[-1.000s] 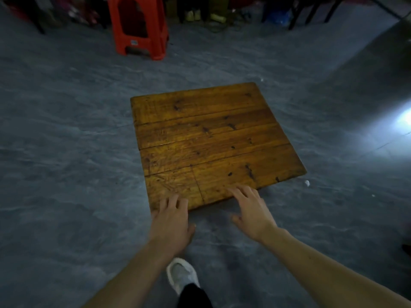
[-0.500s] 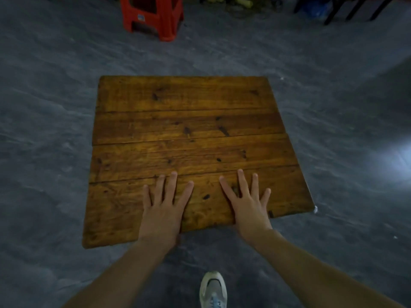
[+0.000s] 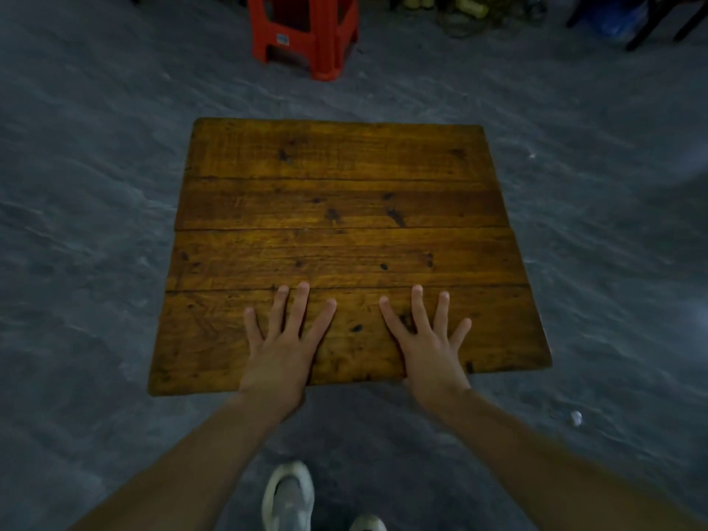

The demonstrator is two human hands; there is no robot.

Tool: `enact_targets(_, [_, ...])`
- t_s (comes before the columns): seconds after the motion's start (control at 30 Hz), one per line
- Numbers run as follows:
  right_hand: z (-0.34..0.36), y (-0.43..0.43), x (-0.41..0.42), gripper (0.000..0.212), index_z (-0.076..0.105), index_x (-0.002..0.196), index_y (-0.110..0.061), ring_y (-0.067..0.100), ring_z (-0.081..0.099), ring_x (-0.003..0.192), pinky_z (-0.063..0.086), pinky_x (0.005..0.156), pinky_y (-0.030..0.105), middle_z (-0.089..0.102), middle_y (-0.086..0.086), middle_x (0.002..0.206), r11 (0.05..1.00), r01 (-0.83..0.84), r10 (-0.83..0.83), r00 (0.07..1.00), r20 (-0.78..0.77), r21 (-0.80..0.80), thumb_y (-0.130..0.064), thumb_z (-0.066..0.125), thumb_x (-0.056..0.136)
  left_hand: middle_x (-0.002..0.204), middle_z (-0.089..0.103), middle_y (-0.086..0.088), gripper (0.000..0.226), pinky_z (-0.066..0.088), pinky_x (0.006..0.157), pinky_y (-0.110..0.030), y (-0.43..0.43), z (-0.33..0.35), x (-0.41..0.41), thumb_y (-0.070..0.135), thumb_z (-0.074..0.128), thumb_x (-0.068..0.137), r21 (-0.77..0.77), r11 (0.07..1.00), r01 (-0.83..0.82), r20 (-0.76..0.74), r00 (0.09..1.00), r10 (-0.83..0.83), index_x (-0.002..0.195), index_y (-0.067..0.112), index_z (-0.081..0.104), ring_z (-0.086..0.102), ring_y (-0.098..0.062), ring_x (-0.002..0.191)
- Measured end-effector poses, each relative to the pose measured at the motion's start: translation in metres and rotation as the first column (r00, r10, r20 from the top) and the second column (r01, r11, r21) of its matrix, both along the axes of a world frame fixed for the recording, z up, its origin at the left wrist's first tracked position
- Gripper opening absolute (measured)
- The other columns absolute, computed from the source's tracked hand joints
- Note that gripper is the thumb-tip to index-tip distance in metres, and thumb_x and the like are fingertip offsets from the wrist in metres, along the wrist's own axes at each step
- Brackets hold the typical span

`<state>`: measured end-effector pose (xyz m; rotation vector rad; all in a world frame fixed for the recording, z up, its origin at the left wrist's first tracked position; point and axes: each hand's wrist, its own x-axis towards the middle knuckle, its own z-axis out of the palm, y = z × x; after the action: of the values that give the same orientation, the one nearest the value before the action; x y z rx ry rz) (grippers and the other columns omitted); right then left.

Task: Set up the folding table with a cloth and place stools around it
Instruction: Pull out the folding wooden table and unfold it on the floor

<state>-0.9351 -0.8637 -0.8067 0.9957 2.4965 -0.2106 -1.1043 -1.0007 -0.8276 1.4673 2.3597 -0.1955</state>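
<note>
Both hands hold nothing: the left hand (image 3: 281,350) and the right hand (image 3: 429,350) lie palm-down with fingers straight and spread on the nearest plank of the wooden table top (image 3: 344,208), heels of the palms at its 6 o'clock edge. Half a second ago they pressed the same plank in the same flat pose; a second ago only the fingertips reached that edge, and the top sat skewed toward 1 o'clock, whereas now it lies square to the person. Both forearms run in from the bottom corners, slightly converging. The table top sits at the centre of the grey floor (image 3: 95,224). A red stool (image 3: 306,32) stands at 12 o'clock, well apart from it. A pale shoe (image 3: 289,496) shows at 6 o'clock between the forearms.
</note>
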Motion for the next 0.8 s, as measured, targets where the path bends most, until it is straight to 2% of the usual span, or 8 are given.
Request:
enact_targets(0.13, [0.003, 0.047, -0.038, 0.121, -0.027, 0.147, -0.041, 0.055, -0.023, 0.140, 0.006, 0.108, 0.077, -0.031, 0.012, 0.157, 1.000, -0.014, 0.014, 1.000, 0.005, -0.001, -0.015, 0.073, 0.084, 0.150, -0.044, -0.003, 0.144, -0.004, 0.109, -0.071, 0.044, -0.004, -0.036, 0.003, 0.080, 0.064, 0.029, 0.999, -0.023, -0.007, 1.000, 0.023, 0.139, 0.045, -0.035, -0.036, -0.035, 0.139])
enact_targets(0.33, [-0.004, 0.110, -0.100, 0.127, -0.028, 0.145, -0.044, 0.054, -0.022, 0.140, 0.006, 0.106, 0.079, -0.031, 0.009, 0.156, 0.999, -0.041, 0.041, 0.999, 0.004, 0.011, -0.017, 0.077, 0.080, 0.151, -0.041, -0.004, 0.143, -0.005, 0.108, -0.070, 0.101, -0.008, -0.098, 0.006, 0.082, 0.065, 0.038, 0.999, -0.030, -0.018, 0.999, 0.031, 0.139, 0.044, -0.034, -0.033, -0.036, 0.140])
enact_targets(0.4, [-0.005, 0.130, -0.118, 0.127, -0.029, 0.144, -0.046, 0.053, -0.023, 0.141, 0.006, 0.107, 0.079, -0.032, 0.008, 0.156, 0.999, -0.041, 0.041, 0.999, 0.004, 0.003, -0.017, 0.077, 0.080, 0.153, -0.036, -0.005, 0.137, -0.001, 0.108, -0.071, 0.120, -0.004, -0.114, 0.009, 0.080, 0.069, 0.027, 0.999, -0.021, -0.015, 1.000, 0.021, 0.141, 0.043, -0.031, -0.029, -0.038, 0.142])
enact_targets(0.53, [-0.004, 0.167, -0.149, 0.124, -0.027, 0.145, -0.046, 0.052, -0.022, 0.141, 0.006, 0.107, 0.078, -0.030, 0.008, 0.157, 0.999, -0.041, 0.041, 0.999, 0.010, 0.011, -0.018, 0.076, 0.082, 0.158, -0.019, -0.013, 0.125, 0.015, 0.106, -0.072, 0.160, 0.006, -0.147, 0.026, 0.079, 0.072, 0.008, 0.998, 0.057, -0.100, 0.993, -0.056, 0.148, 0.035, -0.020, -0.010, -0.043, 0.144])
enact_targets(0.8, [-0.003, 0.193, -0.185, 0.122, -0.028, 0.146, -0.044, 0.053, -0.022, 0.141, 0.007, 0.108, 0.076, -0.031, 0.010, 0.158, 0.999, -0.022, 0.021, 0.999, 0.026, 0.031, -0.009, 0.072, 0.084, 0.157, -0.019, -0.016, 0.129, 0.019, 0.103, -0.073, 0.195, 0.009, -0.183, 0.031, 0.082, 0.068, -0.053, 0.994, 0.091, -0.124, 0.987, -0.097, 0.148, 0.033, -0.020, -0.009, -0.046, 0.143])
